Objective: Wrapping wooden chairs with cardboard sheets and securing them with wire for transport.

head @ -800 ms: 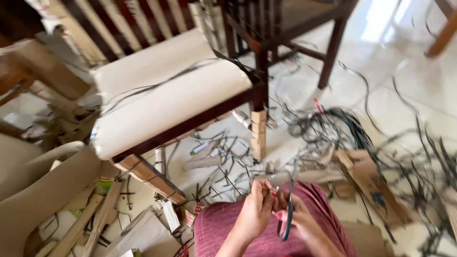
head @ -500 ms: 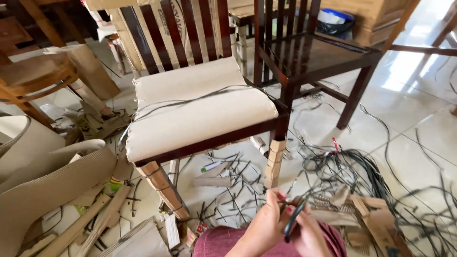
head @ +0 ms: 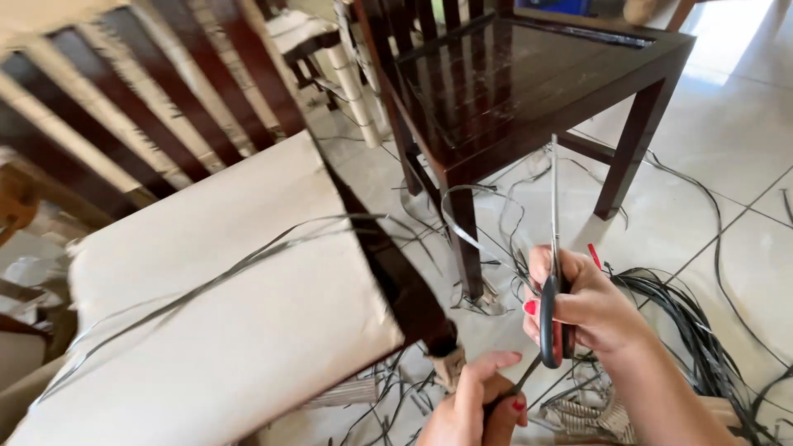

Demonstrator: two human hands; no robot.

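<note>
**A:** Head cam, what's each hand got?

**B:** The right hand [head: 591, 310] is wrapped tight round the black and red handles of a pair of scissors [head: 552, 272]. The blades are together and point straight up, in front of the dark wooden chair [head: 529, 83]. The left hand [head: 479, 405] sits lower, at the bottom edge, fingers pinched shut on a thin black strap [head: 516, 384] that runs up toward the scissor handles.

**A:** And around them?

**B:** Just left of the hands there's a chair with a wrapped seat [head: 223, 330], pale paper-like covering, black straps lying across it. Its corner leg is right beside the left hand. On the tiled floor [head: 727, 149], a tangle of loose black straps [head: 694, 330] lies to the right of the right hand, plus short offcuts under the seat. The picture's a bit blurry on the far left.
</note>
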